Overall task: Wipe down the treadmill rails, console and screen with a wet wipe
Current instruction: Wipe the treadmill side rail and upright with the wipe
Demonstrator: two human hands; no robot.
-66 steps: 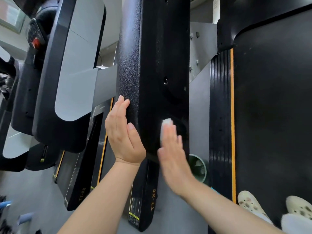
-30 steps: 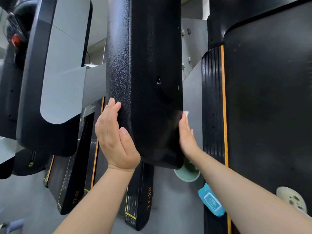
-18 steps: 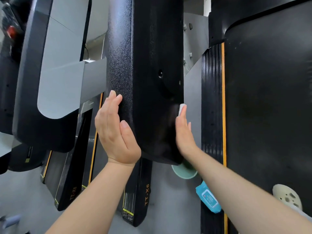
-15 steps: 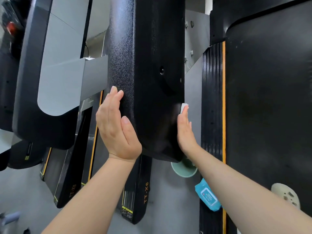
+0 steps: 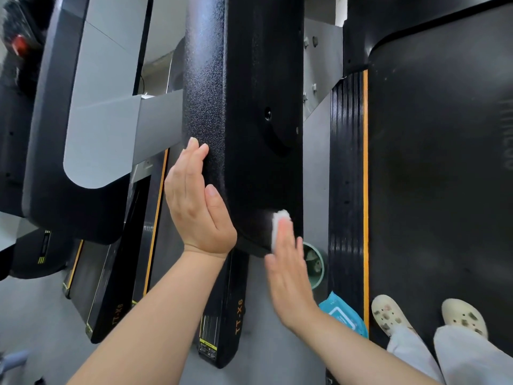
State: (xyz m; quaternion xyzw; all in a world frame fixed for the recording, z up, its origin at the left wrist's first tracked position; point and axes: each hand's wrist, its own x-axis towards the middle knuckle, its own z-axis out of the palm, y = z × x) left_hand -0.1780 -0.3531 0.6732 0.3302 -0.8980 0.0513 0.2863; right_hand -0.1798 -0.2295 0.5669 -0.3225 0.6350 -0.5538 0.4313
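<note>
1. Wet wipe (image 5: 278,226), white and bunched, is lying pinned against the lower near end of the black treadmill rail (image 5: 249,112), under the fingertips of the right hand (image 5: 288,276).
2. Right hand is pressing the wipe flat against the rail's smooth face, fingers straight and held close together; the hand is looking slightly blurred.
3. Left hand (image 5: 197,207) is resting on the rail's textured left side, fingers straight and together, thumb lying against the black surface, holding nothing.
4. Beside the rail on the right, the black running belt (image 5: 444,162) is stretching away, edged by a ribbed side strip with an orange line (image 5: 365,190).
5. A blue wipe packet (image 5: 344,315) is lying on that side strip, near the right forearm.
6. A pale green bin (image 5: 315,265) is sitting on the grey floor between rail and strip.
7. Two cream perforated shoes (image 5: 388,315) are standing on the belt.
8. Another treadmill (image 5: 83,134) is standing to the left.
</note>
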